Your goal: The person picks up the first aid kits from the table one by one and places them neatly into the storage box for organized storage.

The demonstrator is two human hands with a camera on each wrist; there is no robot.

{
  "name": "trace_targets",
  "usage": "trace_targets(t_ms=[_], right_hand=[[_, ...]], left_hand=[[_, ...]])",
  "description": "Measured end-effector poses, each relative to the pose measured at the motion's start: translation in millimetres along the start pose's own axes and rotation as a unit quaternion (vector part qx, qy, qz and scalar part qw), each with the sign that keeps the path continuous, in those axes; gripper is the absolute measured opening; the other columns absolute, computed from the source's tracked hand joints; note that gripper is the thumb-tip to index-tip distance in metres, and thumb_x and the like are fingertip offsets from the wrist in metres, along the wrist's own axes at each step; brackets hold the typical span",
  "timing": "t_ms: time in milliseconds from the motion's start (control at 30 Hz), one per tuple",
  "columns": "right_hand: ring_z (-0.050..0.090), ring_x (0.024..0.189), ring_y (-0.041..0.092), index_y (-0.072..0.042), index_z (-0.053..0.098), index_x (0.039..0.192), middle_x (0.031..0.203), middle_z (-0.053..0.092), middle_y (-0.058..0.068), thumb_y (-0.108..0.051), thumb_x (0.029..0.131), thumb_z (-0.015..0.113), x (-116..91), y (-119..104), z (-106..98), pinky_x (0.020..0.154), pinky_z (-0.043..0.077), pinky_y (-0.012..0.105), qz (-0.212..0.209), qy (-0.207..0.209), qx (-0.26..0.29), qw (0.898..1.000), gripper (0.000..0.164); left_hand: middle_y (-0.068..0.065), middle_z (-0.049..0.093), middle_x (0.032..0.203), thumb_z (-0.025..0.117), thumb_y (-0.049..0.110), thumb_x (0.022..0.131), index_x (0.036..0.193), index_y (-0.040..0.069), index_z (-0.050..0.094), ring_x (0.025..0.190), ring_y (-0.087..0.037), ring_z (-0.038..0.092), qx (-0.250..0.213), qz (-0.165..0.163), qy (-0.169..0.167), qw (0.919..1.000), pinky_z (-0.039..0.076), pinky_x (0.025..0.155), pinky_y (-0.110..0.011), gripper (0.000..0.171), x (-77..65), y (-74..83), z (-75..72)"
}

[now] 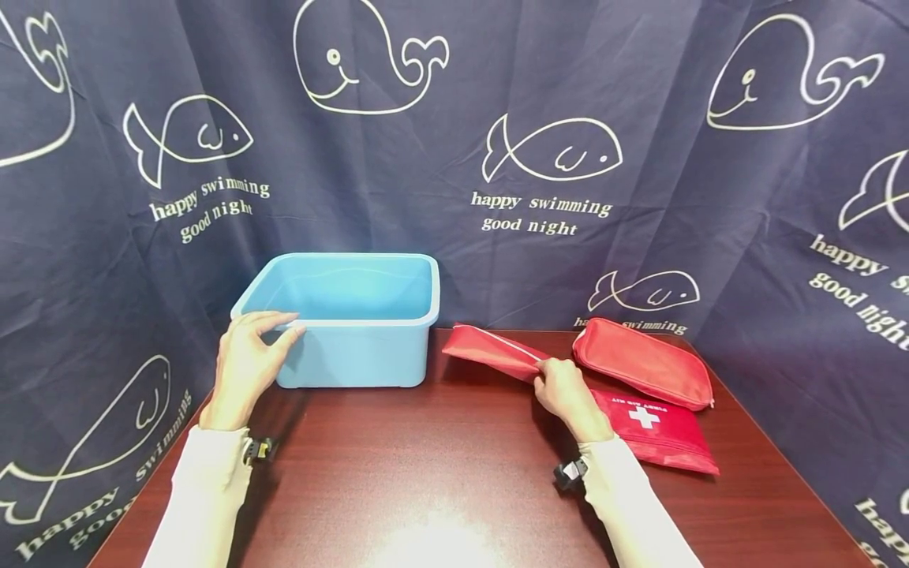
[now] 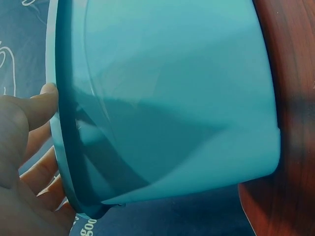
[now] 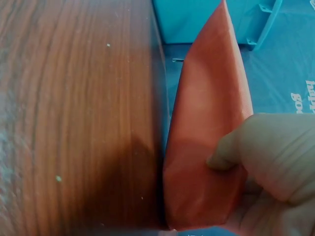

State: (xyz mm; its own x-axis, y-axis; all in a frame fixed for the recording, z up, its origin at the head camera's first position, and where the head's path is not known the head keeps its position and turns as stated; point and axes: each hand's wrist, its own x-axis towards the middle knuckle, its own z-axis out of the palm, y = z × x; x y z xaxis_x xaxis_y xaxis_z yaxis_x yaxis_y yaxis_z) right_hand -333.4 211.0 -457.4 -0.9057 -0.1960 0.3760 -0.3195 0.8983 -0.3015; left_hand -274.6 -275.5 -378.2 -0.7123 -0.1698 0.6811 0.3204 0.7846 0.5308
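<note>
A light blue plastic bin (image 1: pixel 355 356) stands upright at the back left of the table. My left hand (image 1: pixel 250 359) holds its near left corner by the rim; in the left wrist view the thumb (image 2: pixel 42 103) touches the rim and the other fingers lie behind it. My right hand (image 1: pixel 570 397) grips a flat red pouch (image 1: pixel 493 353) by its right end, thumb on one face. The pouch is tilted, its far end pointing toward the bin. In the right wrist view the red pouch (image 3: pixel 206 118) stands on edge beside the tabletop, with part of the bin beyond it.
Right of my right hand lie a red first aid pouch (image 1: pixel 656 430) with a white cross and a rounded red zip pouch (image 1: pixel 642 361), whose near side meets it. The brown table (image 1: pixel 426 465) ends at a dark blue curtain (image 1: pixel 454 142) printed with fish and whales.
</note>
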Motion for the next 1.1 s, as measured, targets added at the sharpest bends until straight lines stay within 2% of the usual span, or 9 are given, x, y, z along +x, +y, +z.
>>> trace_targets(t_ms=[200, 333, 500, 600, 767, 867, 1100], right_hand=[[0.064, 0.064, 0.036, -0.010, 0.061, 0.065, 0.067, 0.068, 0.012, -0.002, 0.083, 0.061, 2, 4, -4, 0.064, 0.052, 0.051, -0.004, 0.014, 0.018, 1.000, 0.020], [0.058, 0.061, 0.030, -0.008, 0.070, 0.073, 0.064, 0.066, 0.007, -0.001, 0.083, 0.060, 3, 4, -10, 0.064, 0.049, 0.045, 0.000, 0.019, 0.036, 0.999, 0.016], [0.049, 0.061, 0.024, -0.008, 0.077, 0.085, 0.058, 0.056, -0.001, -0.001, 0.084, 0.060, 5, 1, -20, 0.061, 0.042, 0.036, 0.010, 0.029, 0.068, 0.997, 0.018], [0.049, 0.061, 0.023, -0.010, 0.077, 0.086, 0.057, 0.052, -0.002, -0.002, 0.085, 0.059, 5, -1, -24, 0.060, 0.039, 0.035, 0.018, 0.040, 0.079, 0.996, 0.019], [0.047, 0.058, 0.022, -0.012, 0.073, 0.079, 0.053, 0.047, -0.003, -0.004, 0.086, 0.059, 6, -4, -28, 0.055, 0.036, 0.033, 0.026, 0.062, 0.085, 0.994, 0.018], [0.047, 0.057, 0.023, -0.013, 0.073, 0.078, 0.052, 0.049, -0.003, -0.005, 0.085, 0.060, 7, -6, -29, 0.055, 0.036, 0.033, 0.032, 0.073, 0.086, 0.993, 0.017], [0.049, 0.061, 0.026, -0.011, 0.077, 0.086, 0.055, 0.054, -0.001, -0.005, 0.085, 0.060, 5, -9, -36, 0.056, 0.038, 0.035, 0.038, 0.100, 0.099, 0.989, 0.019]], left_hand=[[-0.013, 0.077, 0.112, 0.086, 0.022, 0.085, 0.108, 0.010, 0.083, 0.116, -0.037, 0.063, -0.004, 0.009, 0.007, 0.9999, 0.045, 0.101, -0.055, 0.026, 0.4, 0.0, -0.4], [-0.014, 0.077, 0.112, 0.086, 0.021, 0.085, 0.108, 0.010, 0.082, 0.115, -0.038, 0.063, -0.007, 0.014, 0.011, 0.9998, 0.045, 0.100, -0.055, 0.027, 0.7, -1.1, 0.6], [-0.013, 0.077, 0.111, 0.086, 0.020, 0.085, 0.109, 0.010, 0.082, 0.114, -0.036, 0.063, -0.007, 0.014, 0.014, 0.9998, 0.045, 0.100, -0.054, 0.027, 0.7, -2.2, 0.7], [-0.014, 0.076, 0.111, 0.086, 0.020, 0.085, 0.109, 0.010, 0.082, 0.114, -0.036, 0.063, -0.008, 0.014, 0.014, 0.9998, 0.045, 0.100, -0.054, 0.027, 0.5, -2.7, 0.8], [-0.014, 0.076, 0.111, 0.086, 0.019, 0.085, 0.109, 0.009, 0.082, 0.114, -0.037, 0.063, -0.009, 0.014, 0.013, 0.9998, 0.045, 0.100, -0.054, 0.027, 0.7, -2.6, 0.9], [-0.014, 0.076, 0.111, 0.086, 0.019, 0.085, 0.109, 0.009, 0.082, 0.114, -0.037, 0.063, -0.009, 0.014, 0.013, 0.9998, 0.045, 0.100, -0.054, 0.027, 0.8, -2.4, 1.0], [-0.014, 0.076, 0.112, 0.086, 0.019, 0.085, 0.109, 0.009, 0.082, 0.114, -0.037, 0.063, -0.008, 0.016, 0.012, 0.9998, 0.045, 0.100, -0.055, 0.026, 0.5, -2.2, 1.8]])
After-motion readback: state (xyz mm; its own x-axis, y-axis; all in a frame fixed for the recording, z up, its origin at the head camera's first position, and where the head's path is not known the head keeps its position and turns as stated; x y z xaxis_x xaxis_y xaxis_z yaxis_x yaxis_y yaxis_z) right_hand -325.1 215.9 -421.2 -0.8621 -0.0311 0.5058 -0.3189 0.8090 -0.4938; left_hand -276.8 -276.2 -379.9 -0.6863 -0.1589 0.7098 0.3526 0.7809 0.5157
